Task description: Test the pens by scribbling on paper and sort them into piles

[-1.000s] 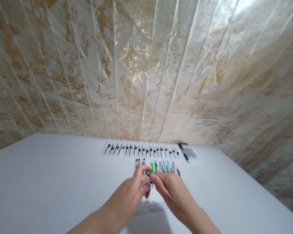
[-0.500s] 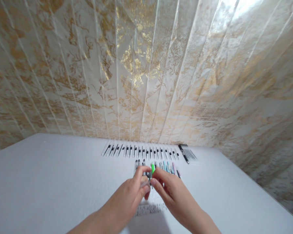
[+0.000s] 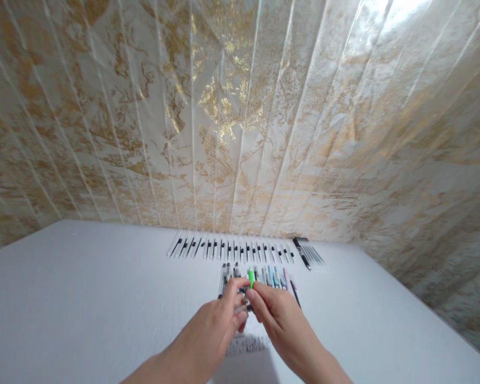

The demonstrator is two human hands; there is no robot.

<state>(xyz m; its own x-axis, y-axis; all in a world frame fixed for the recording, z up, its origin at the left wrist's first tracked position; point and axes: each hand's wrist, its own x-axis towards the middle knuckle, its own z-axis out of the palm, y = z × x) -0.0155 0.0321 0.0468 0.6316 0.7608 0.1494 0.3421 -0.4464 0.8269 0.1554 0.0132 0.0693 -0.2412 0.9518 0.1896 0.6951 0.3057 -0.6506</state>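
My left hand point(image 3: 220, 325) curls around a pen point(image 3: 240, 309) whose translucent barrel shows between the fingers, with a dark part at its right end. Thumb and fingers of my right hand point(image 3: 278, 314) are pinched together at that dark end; what exactly they grip is hidden. Just beyond my fingertips a bright green pen point(image 3: 251, 275) stands out in a row of pens on the table. Dark-capped pens point(image 3: 226, 272) lie left of it, and pale blue pens point(image 3: 276, 273) and a pink pen point(image 3: 286, 275) lie to its right.
Farther back runs a long row of clear sleeves point(image 3: 228, 249) with black parts. At its right end lie a black pen point(image 3: 303, 254) and a clear pack of thin refills point(image 3: 315, 255). A sheet with dark writing point(image 3: 246, 345) is below my hands on the white table point(image 3: 104, 288), against a gold-patterned curtain point(image 3: 224, 133).
Both hands have shifted slightly and come a little closer together around the pen. More of its dark end shows between them. The rows on the table look unchanged.
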